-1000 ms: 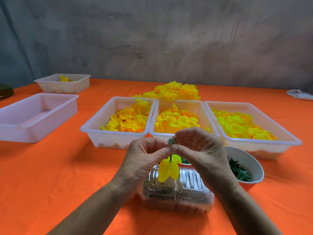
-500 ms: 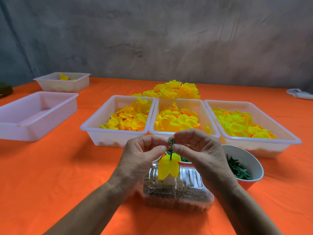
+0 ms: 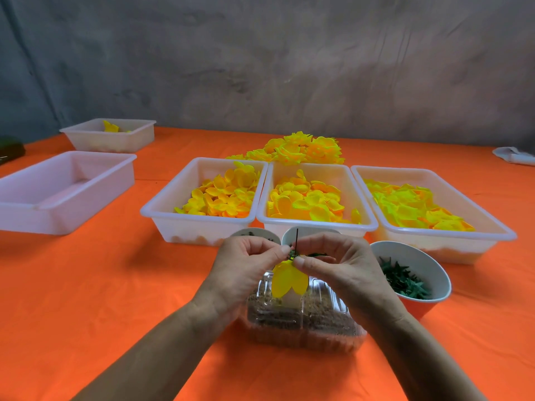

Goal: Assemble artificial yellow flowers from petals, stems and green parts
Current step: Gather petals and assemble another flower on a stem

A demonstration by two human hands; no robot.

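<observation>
Both hands meet over the near middle of the orange table (image 3: 86, 285). The left hand (image 3: 243, 273) and the right hand (image 3: 338, 270) pinch, thumb against forefinger, a small green part (image 3: 291, 254) threaded on a thin dark stem (image 3: 297, 238) that sticks straight up above the fingers. Below the pinch hang yellow petals (image 3: 288, 280), drooping downward and closed together like a bud. The other fingers of both hands are curled.

Directly under the half-built flower sits a clear plastic box (image 3: 304, 325) with brownish grainy filling, close to the near edge of the table. To its right stands a round bowl (image 3: 434, 285), white inside and orange outside, holding dark green parts (image 3: 405, 282). Two more bowl rims show just behind the hands, one (image 3: 254, 231) on the left and one (image 3: 289, 234) in the middle; what they hold is mostly hidden.

Behind these, three white trays stand side by side across the middle of the table: the left tray (image 3: 179, 198) and the middle tray (image 3: 367, 209) hold yellow-orange petals, and the right tray (image 3: 492, 224) holds paler, greenish-yellow petals. Behind the trays lies a heap of finished yellow flowers (image 3: 301, 150).

Toward the left edge is a large white tray (image 3: 58, 186), and behind it, near the far left corner, a smaller white tray (image 3: 115, 137) with a few yellow pieces inside. A white cloth (image 3: 512, 156) lies at the far right edge.
</observation>
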